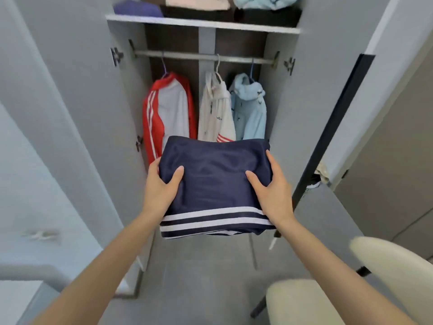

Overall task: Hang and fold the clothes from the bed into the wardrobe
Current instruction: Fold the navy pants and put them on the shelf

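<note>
We hold folded navy garment (215, 181) at chest level, in front of open wardrobe (131, 102), not yet inside. Left hand (161, 187) grips left edge, thumb on top, fingers hidden under. Right hand (273, 192) grips right edge same way. White stripes on near edge. 3 tops hang on rail (187, 55): red jacket (166, 113), white hoodie (216, 113), blue hoodie (249, 109). Folded piles on shelf (201, 22) above. Cream chair (304, 301) bottom right.
</note>
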Demonstrator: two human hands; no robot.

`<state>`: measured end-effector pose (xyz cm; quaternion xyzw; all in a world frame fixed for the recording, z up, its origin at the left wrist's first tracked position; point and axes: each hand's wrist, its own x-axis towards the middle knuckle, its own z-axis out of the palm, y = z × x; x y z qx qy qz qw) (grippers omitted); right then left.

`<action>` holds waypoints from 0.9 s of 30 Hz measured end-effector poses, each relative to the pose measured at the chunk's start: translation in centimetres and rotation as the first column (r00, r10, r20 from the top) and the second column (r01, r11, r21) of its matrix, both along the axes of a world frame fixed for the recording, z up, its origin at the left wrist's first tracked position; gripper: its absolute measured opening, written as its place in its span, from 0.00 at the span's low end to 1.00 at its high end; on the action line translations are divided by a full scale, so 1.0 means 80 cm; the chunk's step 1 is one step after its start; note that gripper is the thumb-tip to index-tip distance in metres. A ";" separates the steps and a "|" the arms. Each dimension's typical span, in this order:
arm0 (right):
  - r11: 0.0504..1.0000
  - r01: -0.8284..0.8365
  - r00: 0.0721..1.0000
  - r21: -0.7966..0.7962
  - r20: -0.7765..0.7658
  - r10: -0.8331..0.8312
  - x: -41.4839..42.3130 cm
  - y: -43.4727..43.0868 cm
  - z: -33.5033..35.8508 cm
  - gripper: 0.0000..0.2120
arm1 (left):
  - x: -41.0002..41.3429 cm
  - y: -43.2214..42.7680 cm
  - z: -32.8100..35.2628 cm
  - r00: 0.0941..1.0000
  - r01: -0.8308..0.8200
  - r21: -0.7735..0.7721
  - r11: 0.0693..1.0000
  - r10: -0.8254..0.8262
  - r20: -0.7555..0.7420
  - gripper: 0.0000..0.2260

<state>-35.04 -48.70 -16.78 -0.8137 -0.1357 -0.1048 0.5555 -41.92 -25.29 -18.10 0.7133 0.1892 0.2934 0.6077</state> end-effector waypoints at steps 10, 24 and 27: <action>0.996 -0.053 0.971 0.065 0.238 0.036 0.057 0.158 0.220 0.33 | 0.055 0.162 0.224 0.976 0.006 0.083 0.997 -0.024 0.217 0.19; 0.991 0.016 0.938 0.135 0.340 -0.062 0.250 0.258 0.390 0.33 | 0.266 0.272 0.408 0.942 0.042 0.094 0.995 -0.070 0.328 0.24; 0.986 0.014 0.943 0.166 0.327 -0.069 0.319 0.273 0.407 0.33 | 0.333 0.286 0.430 0.937 0.029 0.114 0.993 -0.067 0.343 0.23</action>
